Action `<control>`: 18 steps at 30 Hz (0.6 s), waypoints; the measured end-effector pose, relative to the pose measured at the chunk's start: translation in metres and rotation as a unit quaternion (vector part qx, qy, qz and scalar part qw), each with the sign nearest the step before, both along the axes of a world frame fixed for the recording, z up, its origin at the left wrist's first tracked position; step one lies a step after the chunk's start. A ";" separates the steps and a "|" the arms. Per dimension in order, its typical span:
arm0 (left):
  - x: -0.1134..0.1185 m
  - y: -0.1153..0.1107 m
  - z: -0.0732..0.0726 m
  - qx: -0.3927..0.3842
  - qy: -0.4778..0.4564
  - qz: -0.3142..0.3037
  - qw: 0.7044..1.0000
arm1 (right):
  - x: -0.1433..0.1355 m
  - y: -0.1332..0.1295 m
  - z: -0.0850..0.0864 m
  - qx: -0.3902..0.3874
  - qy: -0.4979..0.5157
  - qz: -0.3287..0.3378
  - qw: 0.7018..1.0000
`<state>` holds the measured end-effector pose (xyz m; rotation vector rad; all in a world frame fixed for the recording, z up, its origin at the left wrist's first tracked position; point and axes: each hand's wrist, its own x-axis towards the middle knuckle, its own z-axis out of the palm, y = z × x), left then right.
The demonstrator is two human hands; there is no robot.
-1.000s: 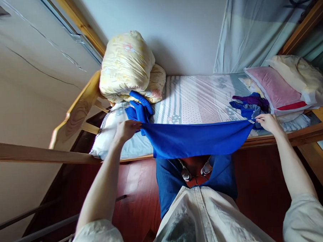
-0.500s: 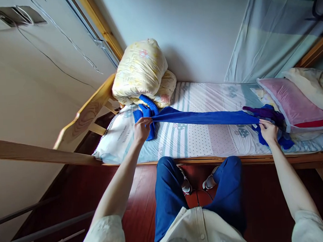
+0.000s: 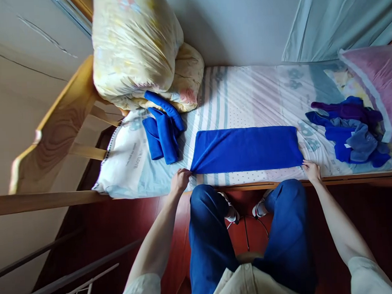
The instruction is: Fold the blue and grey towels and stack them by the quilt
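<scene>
A blue towel [image 3: 248, 149] lies spread as a long rectangle on the bed, with a diagonal crease near its left end. My left hand [image 3: 181, 180] pinches its near left corner. At the near right corner, my right hand [image 3: 312, 171] grips the edge between thumb and fingers. Left of the towel are several rolled or folded blue cloths [image 3: 164, 135], close to the quilt. To the right sits a crumpled heap of blue, purple and grey-blue cloths [image 3: 357, 131].
A bundled yellow quilt [image 3: 136, 45] stands at the bed's left end, by the wooden headboard [image 3: 55, 127]. A pink pillow [image 3: 378, 78] rests at the right. The wooden bed rail [image 3: 353, 180] runs just before my knees. A pale curtain [image 3: 333, 24] hangs behind.
The towel was stretched as a narrow strip between my hands; now it lies wide and flat on the bed. Both hands have come nearer to me and closer together. The view has tilted down.
</scene>
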<state>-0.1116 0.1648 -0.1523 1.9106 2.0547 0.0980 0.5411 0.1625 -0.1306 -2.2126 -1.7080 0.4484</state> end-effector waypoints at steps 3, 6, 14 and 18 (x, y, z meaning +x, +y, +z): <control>-0.004 -0.004 -0.002 0.012 0.023 -0.029 0.999 | 0.004 -0.003 -0.007 -0.037 0.032 -0.034 0.998; -0.007 -0.009 -0.001 0.008 0.044 -0.054 0.998 | 0.006 -0.008 -0.007 -0.050 0.040 -0.029 0.998; -0.003 -0.029 0.006 0.015 0.075 -0.069 0.995 | 0.010 -0.022 -0.010 -0.060 0.016 -0.015 0.998; -0.005 -0.039 0.009 0.010 0.085 -0.059 0.995 | 0.012 -0.030 -0.006 -0.067 0.012 -0.021 0.997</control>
